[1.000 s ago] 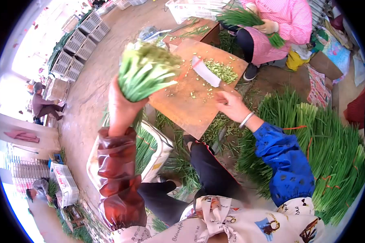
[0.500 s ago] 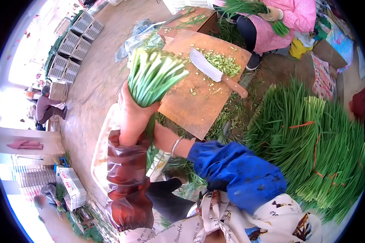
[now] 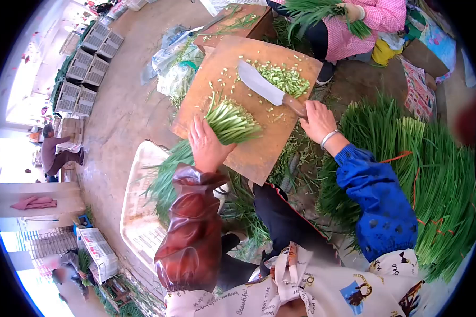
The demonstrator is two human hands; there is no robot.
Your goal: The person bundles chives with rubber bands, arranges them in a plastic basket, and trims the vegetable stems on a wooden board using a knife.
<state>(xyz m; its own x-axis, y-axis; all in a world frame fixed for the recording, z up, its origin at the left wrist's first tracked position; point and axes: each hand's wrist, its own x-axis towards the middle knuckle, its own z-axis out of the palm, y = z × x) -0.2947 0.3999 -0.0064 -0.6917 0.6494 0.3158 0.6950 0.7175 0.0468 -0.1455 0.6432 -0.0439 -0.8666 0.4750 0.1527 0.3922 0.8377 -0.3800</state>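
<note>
While the left hand (image 3: 207,147) wraps its fingers and thumb around a bunch of garlic chives (image 3: 231,121), the head view shows the pale stem ends over the left part of a wooden cutting board (image 3: 248,158), with the green leaves trailing past its edge above a white plastic basket (image 3: 135,211). The right hand (image 3: 321,124), a bracelet (image 3: 329,138) at its wrist, meets the butt end of the wooden handle of a kitchen knife (image 3: 260,84); I cannot tell whether its fingers close fully around it. The broad blade lies flat on the board, just beside a heap of chopped stems (image 3: 285,79). To the right of the board rests a large pile of chives (image 3: 439,174), some tied with red bands (image 3: 415,187). Beyond the board, a co-worker in a pink checked top (image 3: 388,16) holds another green bunch (image 3: 304,13), near a low wooden table (image 3: 238,24) strewn with cuttings.
</note>
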